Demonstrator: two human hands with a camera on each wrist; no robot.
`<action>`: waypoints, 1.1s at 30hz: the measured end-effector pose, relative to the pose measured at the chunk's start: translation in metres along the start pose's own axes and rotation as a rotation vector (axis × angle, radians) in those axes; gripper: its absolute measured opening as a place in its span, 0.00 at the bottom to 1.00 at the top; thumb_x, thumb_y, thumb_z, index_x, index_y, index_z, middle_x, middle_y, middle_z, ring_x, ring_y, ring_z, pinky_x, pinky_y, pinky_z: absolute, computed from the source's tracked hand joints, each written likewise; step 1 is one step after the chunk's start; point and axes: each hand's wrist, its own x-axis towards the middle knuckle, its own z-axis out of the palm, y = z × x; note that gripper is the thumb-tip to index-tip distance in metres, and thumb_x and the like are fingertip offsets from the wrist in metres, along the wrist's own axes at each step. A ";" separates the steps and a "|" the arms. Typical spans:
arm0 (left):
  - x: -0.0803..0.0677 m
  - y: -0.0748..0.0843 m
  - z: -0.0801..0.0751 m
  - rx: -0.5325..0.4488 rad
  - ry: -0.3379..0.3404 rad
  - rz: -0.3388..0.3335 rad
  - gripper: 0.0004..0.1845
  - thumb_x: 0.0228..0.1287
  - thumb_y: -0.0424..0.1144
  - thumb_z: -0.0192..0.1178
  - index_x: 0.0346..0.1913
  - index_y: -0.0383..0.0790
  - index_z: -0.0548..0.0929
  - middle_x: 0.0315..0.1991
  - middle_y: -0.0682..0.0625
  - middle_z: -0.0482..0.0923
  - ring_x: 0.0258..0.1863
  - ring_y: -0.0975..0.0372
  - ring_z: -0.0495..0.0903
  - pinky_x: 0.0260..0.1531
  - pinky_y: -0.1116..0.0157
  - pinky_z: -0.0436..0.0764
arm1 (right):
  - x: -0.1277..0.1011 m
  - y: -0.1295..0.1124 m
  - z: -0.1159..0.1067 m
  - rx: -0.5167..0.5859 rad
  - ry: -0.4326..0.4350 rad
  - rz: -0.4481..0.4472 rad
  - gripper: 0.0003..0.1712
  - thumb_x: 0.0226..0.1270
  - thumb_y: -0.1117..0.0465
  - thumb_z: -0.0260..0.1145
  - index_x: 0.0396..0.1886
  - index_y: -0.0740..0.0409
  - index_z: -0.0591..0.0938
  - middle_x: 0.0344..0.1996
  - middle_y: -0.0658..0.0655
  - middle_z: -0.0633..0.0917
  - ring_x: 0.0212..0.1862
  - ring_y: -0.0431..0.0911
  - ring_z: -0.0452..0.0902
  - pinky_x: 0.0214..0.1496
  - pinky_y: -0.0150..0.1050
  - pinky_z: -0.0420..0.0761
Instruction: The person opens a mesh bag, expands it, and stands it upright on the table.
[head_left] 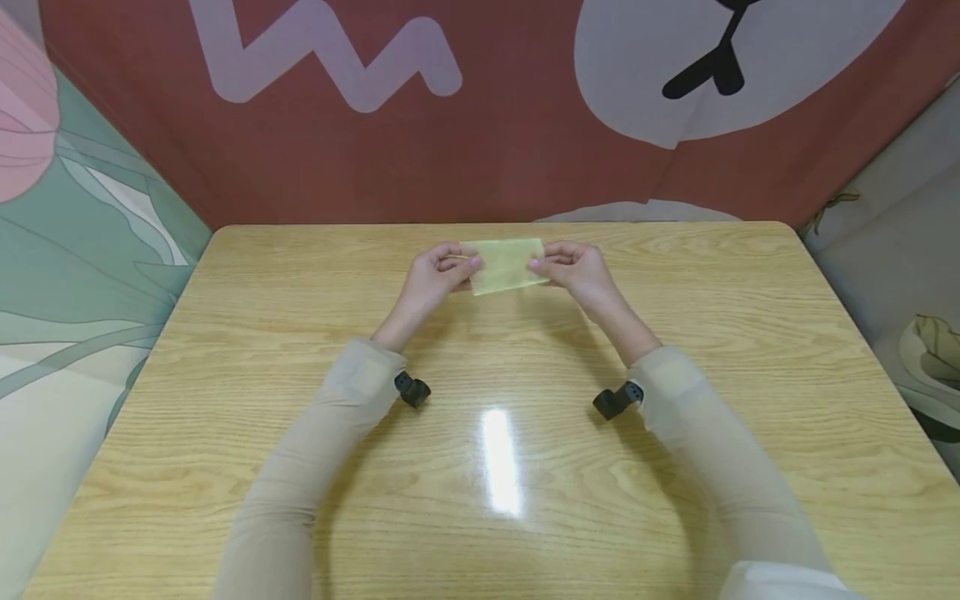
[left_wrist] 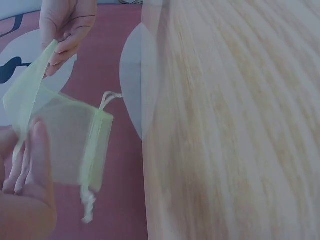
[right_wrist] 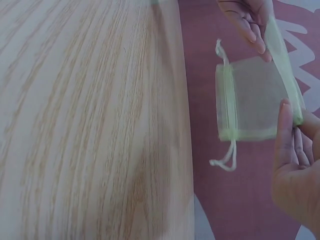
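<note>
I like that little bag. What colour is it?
Pale yellow-green and see-through; the bag shows best from the right wrist.

Wood table (head_left: pixel 300 500) w/ red cartoon backdrop (head_left: pixel 525 150)

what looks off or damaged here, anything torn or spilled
Nothing stands out. The left hand and right hand pinch opposite sides of a small pale-green mesh pouch above the wooden table; its weave and drawstring look intact.
</note>
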 end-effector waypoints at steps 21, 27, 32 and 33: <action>-0.002 0.006 0.004 -0.015 0.004 -0.016 0.17 0.65 0.36 0.61 0.54 0.32 0.78 0.51 0.36 0.82 0.44 0.62 0.84 0.53 0.56 0.82 | -0.001 0.003 -0.004 0.107 -0.002 -0.138 0.24 0.72 0.65 0.56 0.65 0.66 0.68 0.30 0.37 0.84 0.34 0.30 0.81 0.40 0.24 0.83; 0.000 0.007 0.005 -0.115 0.026 -0.039 0.15 0.65 0.33 0.59 0.52 0.29 0.77 0.46 0.41 0.84 0.40 0.68 0.83 0.54 0.57 0.82 | -0.001 0.003 -0.003 -0.044 -0.016 -0.218 0.23 0.67 0.74 0.56 0.62 0.68 0.72 0.53 0.51 0.78 0.49 0.38 0.76 0.53 0.31 0.80; 0.000 0.009 0.005 -0.138 0.032 -0.058 0.15 0.65 0.32 0.59 0.53 0.28 0.77 0.50 0.39 0.83 0.40 0.69 0.82 0.47 0.67 0.85 | -0.001 0.003 -0.002 -0.086 -0.033 -0.250 0.21 0.64 0.75 0.59 0.58 0.71 0.75 0.64 0.62 0.69 0.66 0.50 0.66 0.67 0.46 0.73; 0.000 0.009 0.005 -0.137 0.032 -0.061 0.15 0.65 0.32 0.59 0.53 0.28 0.77 0.50 0.38 0.82 0.40 0.69 0.82 0.46 0.68 0.85 | 0.000 0.003 -0.002 -0.088 -0.033 -0.258 0.20 0.65 0.74 0.59 0.57 0.72 0.76 0.64 0.62 0.70 0.67 0.50 0.65 0.68 0.46 0.73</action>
